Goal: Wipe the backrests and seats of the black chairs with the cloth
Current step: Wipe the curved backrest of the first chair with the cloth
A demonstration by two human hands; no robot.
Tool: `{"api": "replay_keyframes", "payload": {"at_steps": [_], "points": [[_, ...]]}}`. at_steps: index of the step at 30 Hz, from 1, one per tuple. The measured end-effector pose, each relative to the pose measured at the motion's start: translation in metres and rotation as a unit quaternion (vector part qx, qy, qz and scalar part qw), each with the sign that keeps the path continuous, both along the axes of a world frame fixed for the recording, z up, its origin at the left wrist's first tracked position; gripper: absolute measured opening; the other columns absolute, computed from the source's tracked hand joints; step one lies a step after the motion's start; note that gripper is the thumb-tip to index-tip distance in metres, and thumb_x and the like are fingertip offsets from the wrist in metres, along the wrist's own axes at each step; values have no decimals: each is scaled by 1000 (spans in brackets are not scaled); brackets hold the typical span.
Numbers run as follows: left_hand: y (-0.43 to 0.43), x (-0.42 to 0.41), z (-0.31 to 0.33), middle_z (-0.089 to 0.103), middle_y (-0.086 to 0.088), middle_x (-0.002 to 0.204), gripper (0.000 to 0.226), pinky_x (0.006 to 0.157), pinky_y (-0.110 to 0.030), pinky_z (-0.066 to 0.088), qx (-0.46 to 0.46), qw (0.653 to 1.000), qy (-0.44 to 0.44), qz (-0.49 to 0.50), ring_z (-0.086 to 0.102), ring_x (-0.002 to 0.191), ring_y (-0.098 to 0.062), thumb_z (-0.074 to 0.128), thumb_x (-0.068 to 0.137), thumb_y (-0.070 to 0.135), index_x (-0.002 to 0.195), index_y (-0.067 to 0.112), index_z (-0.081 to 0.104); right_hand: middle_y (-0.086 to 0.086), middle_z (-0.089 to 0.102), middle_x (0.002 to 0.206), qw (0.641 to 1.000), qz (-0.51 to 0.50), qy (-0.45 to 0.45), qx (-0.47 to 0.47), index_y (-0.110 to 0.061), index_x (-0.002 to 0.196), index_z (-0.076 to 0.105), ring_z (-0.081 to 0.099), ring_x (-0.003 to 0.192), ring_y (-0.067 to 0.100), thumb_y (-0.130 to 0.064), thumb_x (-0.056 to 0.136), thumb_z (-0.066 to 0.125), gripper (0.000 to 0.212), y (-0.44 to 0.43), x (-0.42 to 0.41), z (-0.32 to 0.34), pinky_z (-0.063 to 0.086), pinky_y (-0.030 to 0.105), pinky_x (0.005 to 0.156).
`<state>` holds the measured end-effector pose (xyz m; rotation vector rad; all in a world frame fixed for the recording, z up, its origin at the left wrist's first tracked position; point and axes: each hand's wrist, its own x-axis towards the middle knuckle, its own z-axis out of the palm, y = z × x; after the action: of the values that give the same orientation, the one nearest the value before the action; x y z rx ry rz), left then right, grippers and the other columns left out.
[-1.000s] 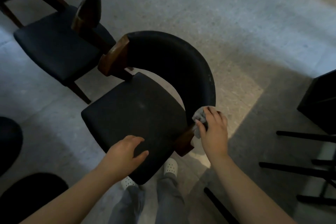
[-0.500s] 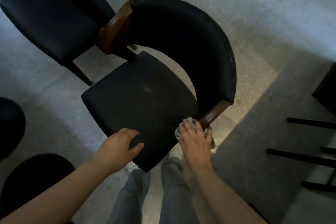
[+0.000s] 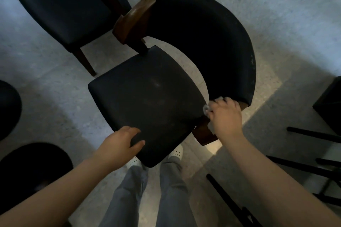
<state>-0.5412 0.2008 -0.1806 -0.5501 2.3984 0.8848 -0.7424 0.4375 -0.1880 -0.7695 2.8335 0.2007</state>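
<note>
A black chair stands right in front of me, with a padded seat [image 3: 147,97] and a curved black backrest [image 3: 212,42] ending in brown wooden arm tips. My right hand [image 3: 226,118] grips a small grey cloth [image 3: 206,109] and presses it against the near right end of the backrest, by the wooden arm tip. Most of the cloth is hidden under my fingers. My left hand [image 3: 122,143] rests on the seat's front corner, thumb on top and fingers curled over the edge.
A second black chair [image 3: 60,7] stands at the upper left. Dark round seats [image 3: 7,108] sit at the left edge. Black metal furniture legs [image 3: 313,134] and a dark block [image 3: 330,101] are on the right. My legs and white shoes [image 3: 176,151] are below the seat.
My right hand with the cloth went from the backrest's end down by the seat edge and is back up at the backrest's lower end. The left hand stayed on the seat corner.
</note>
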Motion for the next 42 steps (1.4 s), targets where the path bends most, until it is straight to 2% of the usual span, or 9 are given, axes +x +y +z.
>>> {"api": "replay_keyframes", "payload": {"at_steps": [8,16,18,21,26,31,35,39,42], "points": [[1,6,-11,55,4,123,45,78,-18,42,17,1000,0,24,53,86,-6,51,96,46,134,23,52,5,63,106,979,37,-24,200,-21,106,63,55,105,26,-50,100,32,43,-25,12,-32,35,43,100],[-13,8,-19,54,2,128,45,89,-24,48,14,998,-32,46,57,106,-10,49,98,44,137,21,51,7,58,98,942,142,-161,257,-18,105,59,56,91,28,-25,94,55,13,-44,33,-61,52,41,75],[-16,9,-19,55,2,128,45,90,-25,49,15,998,-40,55,57,106,-10,49,98,44,136,21,51,2,59,91,950,152,-198,186,-21,95,58,55,86,22,-32,96,51,13,-47,41,-58,50,38,77],[-17,5,-14,55,2,127,43,89,-25,49,20,997,-43,67,57,104,-9,50,98,43,135,22,52,-8,58,79,964,-7,-260,-47,-30,83,54,56,75,8,-46,100,42,26,-46,53,-38,48,30,71],[-3,-20,12,61,10,116,34,82,-15,47,131,979,6,158,59,100,-2,55,96,40,127,26,59,-9,63,93,815,-292,-305,-398,-29,102,59,61,86,1,-38,102,43,19,-40,63,22,49,19,73],[33,-59,63,64,13,113,31,89,-20,52,285,923,69,249,62,101,1,58,93,35,123,30,60,-3,61,103,705,-371,-340,-500,-26,110,54,62,88,0,-34,102,42,15,-39,63,73,48,13,67],[62,-84,96,64,11,119,40,78,-19,55,406,854,97,309,65,99,2,55,91,40,130,33,54,0,71,98,637,-389,-334,-576,-18,104,63,69,90,10,-26,96,58,13,-40,58,103,54,21,72],[79,-97,107,68,2,118,47,93,-39,54,496,798,85,332,66,110,-16,58,81,44,126,32,57,1,74,89,631,-407,-256,-609,-16,94,69,71,85,12,-20,90,67,6,-38,55,116,55,23,70],[89,-110,113,67,-13,116,44,90,-45,55,534,756,70,371,67,106,-28,60,81,30,122,13,59,-2,75,89,634,-408,-259,-604,-19,95,73,71,86,11,-20,90,68,7,-29,50,118,58,28,76]]}}
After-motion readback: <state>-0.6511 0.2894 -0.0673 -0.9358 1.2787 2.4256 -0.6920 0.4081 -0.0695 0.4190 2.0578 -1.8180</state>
